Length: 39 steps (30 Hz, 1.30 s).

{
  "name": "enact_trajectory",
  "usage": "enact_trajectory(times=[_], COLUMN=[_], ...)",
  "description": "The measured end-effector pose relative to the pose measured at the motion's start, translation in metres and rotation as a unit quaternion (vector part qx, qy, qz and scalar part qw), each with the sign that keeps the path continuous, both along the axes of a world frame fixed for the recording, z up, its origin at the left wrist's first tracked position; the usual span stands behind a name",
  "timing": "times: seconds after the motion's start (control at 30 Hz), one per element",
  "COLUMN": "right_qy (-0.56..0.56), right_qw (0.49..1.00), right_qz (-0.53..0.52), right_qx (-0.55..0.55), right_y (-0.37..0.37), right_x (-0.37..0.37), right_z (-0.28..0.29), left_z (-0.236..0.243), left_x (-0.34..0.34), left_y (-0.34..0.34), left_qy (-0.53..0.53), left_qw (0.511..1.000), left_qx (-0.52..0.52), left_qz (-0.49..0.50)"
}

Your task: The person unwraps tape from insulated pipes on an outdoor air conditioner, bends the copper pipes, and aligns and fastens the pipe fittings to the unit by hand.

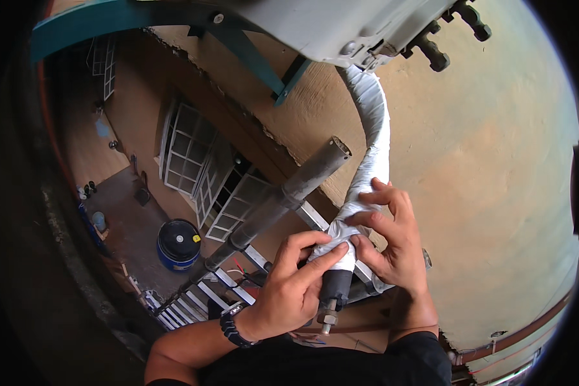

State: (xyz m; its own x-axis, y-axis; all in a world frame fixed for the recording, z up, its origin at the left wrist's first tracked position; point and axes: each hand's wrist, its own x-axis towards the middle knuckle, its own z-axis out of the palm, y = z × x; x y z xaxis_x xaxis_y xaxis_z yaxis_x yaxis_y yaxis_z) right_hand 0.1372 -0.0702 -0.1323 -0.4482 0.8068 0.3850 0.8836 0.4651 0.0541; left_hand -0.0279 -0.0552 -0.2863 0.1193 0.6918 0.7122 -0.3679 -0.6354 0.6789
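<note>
A bundled line (367,128) wrapped in white tape runs down from the underside of a pale metal unit (289,19). Its lower end has a dark sleeve (336,283) and a brass-like nut (329,315) on a bolt-shaped fitting. My left hand (296,286) is closed on the lower wrapped part, index finger and thumb pressing the tape. My right hand (395,244) curls round the same part from the right, its fingertips on the wrapping a little higher and beside the left fingers.
A teal bracket (244,51) holds the unit beside a tan wall (476,193). An aluminium ladder (312,217) and a dark tube (302,180) stand behind my hands. Far below are open white-framed windows (186,148), a blue drum (177,257) and several small items on the floor (132,225).
</note>
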Motion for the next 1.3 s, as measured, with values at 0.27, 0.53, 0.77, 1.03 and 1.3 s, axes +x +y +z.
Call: enact_trajectory(times=[0.27,0.53,0.77,1.03,1.3], right_qy=[0.137,0.287,0.312,0.293,0.332], right_qw=[0.971,0.936,0.931,0.936,0.927], right_qz=[0.059,0.02,-0.001,-0.015,-0.019], right_qx=[0.188,0.202,0.188,0.196,0.175], right_y=[0.009,0.014,0.015,0.014,0.014], right_x=[0.026,0.022,0.017,0.018,0.016], right_z=[-0.069,-0.076,-0.066,-0.063,-0.065], left_z=[-0.006,-0.034,-0.027,-0.019,-0.012], left_x=[0.025,0.051,0.05,0.038,0.037], left_y=[0.069,0.069,0.054,0.069,0.06], left_qy=[-0.096,-0.229,-0.236,-0.127,-0.075], left_qw=[0.917,0.705,0.833,0.936,0.992], left_qx=[-0.194,-0.304,-0.227,-0.099,0.062], left_qz=[-0.336,-0.598,-0.446,-0.314,-0.076])
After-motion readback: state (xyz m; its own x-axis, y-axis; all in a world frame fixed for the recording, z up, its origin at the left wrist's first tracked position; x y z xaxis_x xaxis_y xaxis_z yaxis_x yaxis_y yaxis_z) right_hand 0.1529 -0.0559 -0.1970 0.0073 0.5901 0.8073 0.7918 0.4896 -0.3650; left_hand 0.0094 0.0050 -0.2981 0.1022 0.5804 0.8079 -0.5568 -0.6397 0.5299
